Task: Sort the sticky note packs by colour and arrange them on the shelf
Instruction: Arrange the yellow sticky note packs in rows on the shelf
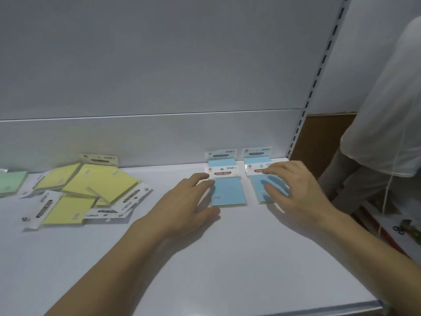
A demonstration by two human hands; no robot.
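Note:
Two columns of blue sticky note packs lie at the back right of the white shelf point(205, 258). The left blue column point(229, 190) has one pack overlapping another behind it. My left hand point(189, 201) rests flat beside it, fingertips touching its left edge. My right hand point(293, 185) lies spread over the right blue column point(259, 165), fingers pressing on the front pack. A loose heap of yellow packs point(91, 190) sits at the left. A green pack point(11, 183) shows at the far left edge.
The shelf's grey back panel rises behind the packs, with a slotted upright point(312, 94) at the right. Another person in a white shirt point(387, 110) stands to the right of the shelf. The shelf's front edge runs along the bottom right.

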